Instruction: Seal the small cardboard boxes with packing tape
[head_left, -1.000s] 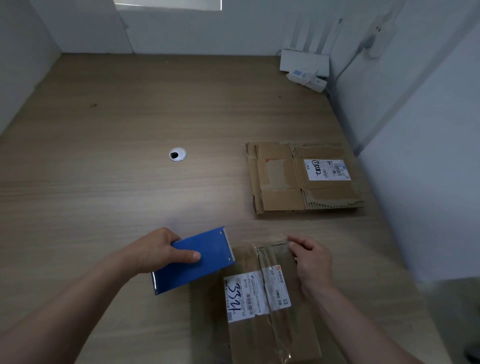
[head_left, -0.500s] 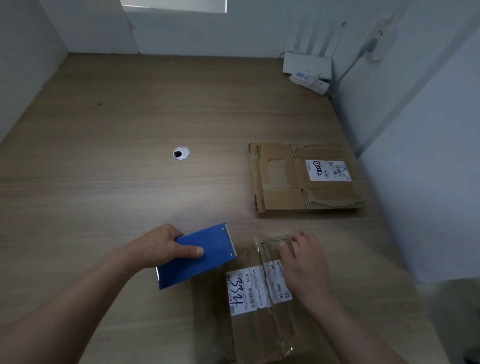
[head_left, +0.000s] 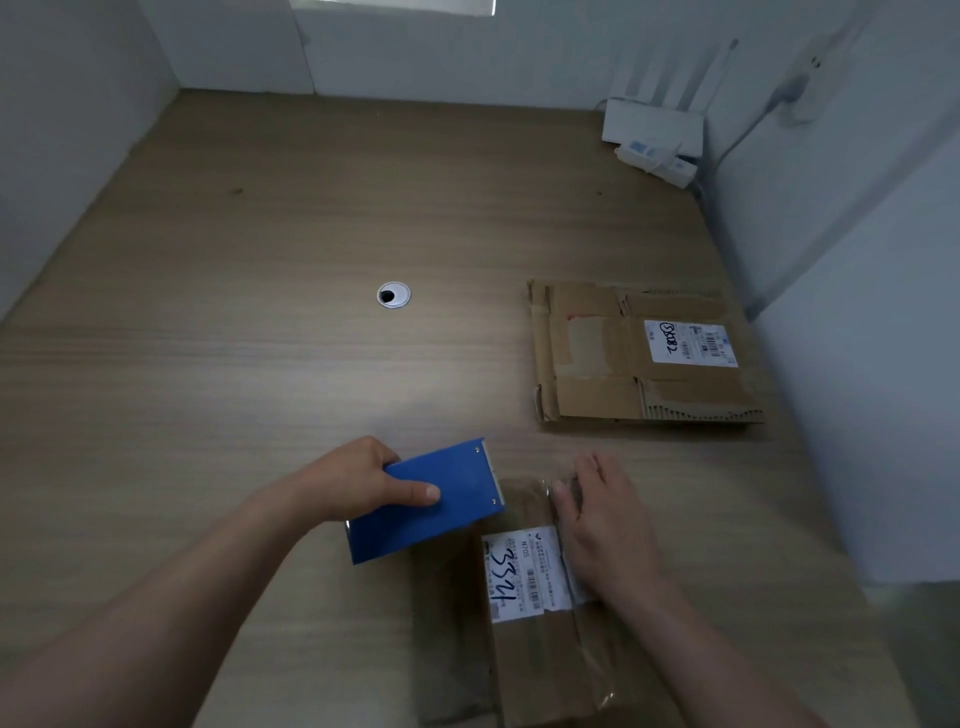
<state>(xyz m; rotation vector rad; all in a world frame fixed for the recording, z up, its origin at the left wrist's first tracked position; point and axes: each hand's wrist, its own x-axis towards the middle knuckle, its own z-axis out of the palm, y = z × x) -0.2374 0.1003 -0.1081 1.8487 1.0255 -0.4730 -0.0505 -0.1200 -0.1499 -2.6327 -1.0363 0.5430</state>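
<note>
The right hand (head_left: 608, 525) has slid back from the far edge of the box (head_left: 535, 665). It now lies flat on top, fingers straight and its grip released, pressing the tape (head_left: 584, 649) down beside the label (head_left: 519, 577). The left hand (head_left: 358, 483) has a clenched grip on the blue dispenser (head_left: 441, 504), thumb on top. The dispenser's right end overlaps the box's far left corner. The box lies on the table (head_left: 260, 338) at its near edge, between the forearms. It looks light and thin-walled, so its top probably gives under pressure; a flat palm suits it, with any hold taken at the sides. The clear tape looks slick and likely to wrinkle. A second box (head_left: 644, 364) lies well apart, far right.
</note>
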